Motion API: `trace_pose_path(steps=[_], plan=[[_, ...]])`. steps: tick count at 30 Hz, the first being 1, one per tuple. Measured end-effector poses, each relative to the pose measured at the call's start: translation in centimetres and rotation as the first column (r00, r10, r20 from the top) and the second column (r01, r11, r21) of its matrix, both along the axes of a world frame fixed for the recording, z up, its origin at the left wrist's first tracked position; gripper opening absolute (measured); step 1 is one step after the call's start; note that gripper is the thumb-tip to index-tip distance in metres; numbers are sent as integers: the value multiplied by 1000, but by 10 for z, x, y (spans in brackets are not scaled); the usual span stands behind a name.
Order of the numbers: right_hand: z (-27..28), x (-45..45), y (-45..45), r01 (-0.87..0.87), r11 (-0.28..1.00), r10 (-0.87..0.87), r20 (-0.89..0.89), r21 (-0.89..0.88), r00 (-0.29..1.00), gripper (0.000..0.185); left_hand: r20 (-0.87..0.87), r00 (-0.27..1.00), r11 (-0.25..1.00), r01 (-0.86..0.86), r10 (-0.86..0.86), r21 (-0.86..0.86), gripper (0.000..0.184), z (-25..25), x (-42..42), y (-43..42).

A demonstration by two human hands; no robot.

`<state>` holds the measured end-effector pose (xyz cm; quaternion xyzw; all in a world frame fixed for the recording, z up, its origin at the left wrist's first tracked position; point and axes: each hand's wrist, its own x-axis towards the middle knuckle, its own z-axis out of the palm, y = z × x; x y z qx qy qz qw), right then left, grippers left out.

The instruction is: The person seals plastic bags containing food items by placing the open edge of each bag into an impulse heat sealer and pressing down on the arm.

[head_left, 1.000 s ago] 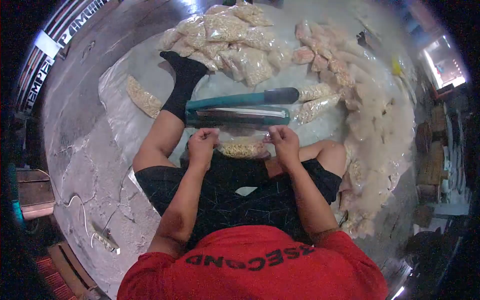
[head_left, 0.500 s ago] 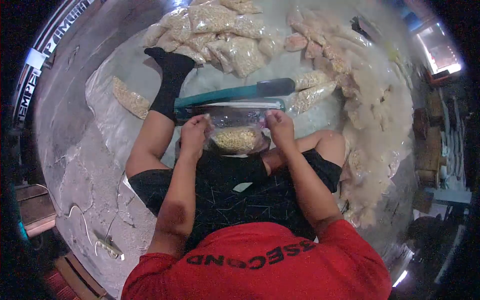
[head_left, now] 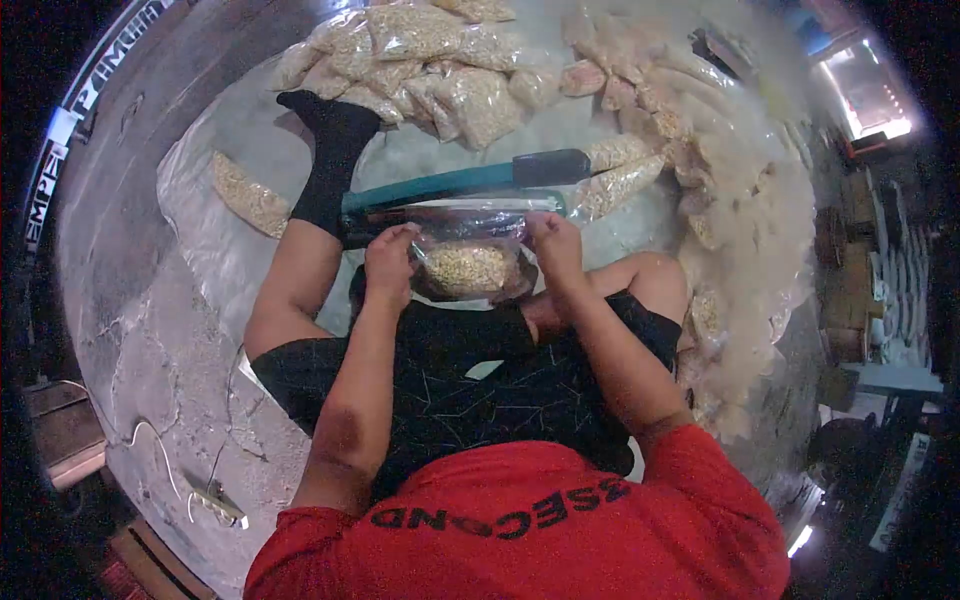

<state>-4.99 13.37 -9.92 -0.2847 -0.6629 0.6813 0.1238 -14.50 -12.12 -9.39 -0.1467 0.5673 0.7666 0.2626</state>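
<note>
One bag (head_left: 468, 271) in both hands (head_left: 388, 264) (head_left: 555, 247)

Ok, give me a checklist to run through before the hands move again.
1. Left hand gripping one side of the bag near its top: ok.
2. Right hand gripping the opposite side: ok.
3. Filling gathered low in the bag, below the hands' grip: ok.
4. Green lever raised off the white strip: ok.
5. Bag's top edge lying on that strip: cannot tell.
</note>
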Motion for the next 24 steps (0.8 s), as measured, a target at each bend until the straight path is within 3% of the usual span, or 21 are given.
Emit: trace_pose_path(steps=[3, 5, 10, 12, 18, 22, 24], plan=[[-20, -10, 5, 45, 988, -55, 64, 149, 996, 33, -230, 973, 997, 2, -18, -71, 19, -2, 2, 5], [-22, -12, 4, 69, 977, -98, 135, 203, 986, 33, -13, 997, 985, -67, 70, 162, 23, -1, 2, 12], [-10, -9, 2, 63, 975, -104, 184, 215, 977, 34, -44, 997, 986, -60, 68, 158, 25, -13, 7, 15], [-6, -8, 1, 75, 977, -115, 195, 202, 974, 34, -113, 990, 997, -79, 81, 20, 25, -12, 10, 15], [4, -12, -4, 48, 947, -109, 178, 317, 978, 38, -119, 968, 976, -216, 219, 39, 21, -21, 5, 22], [9, -13, -3, 71, 932, -158, 223, 356, 962, 38, -156, 968, 980, -192, 199, 54, 21, -31, 0, 22], [13, -13, -4, 85, 909, -188, 219, 407, 957, 38, -60, 971, 973, -228, 230, 32, 22, -8, 2, 27]])
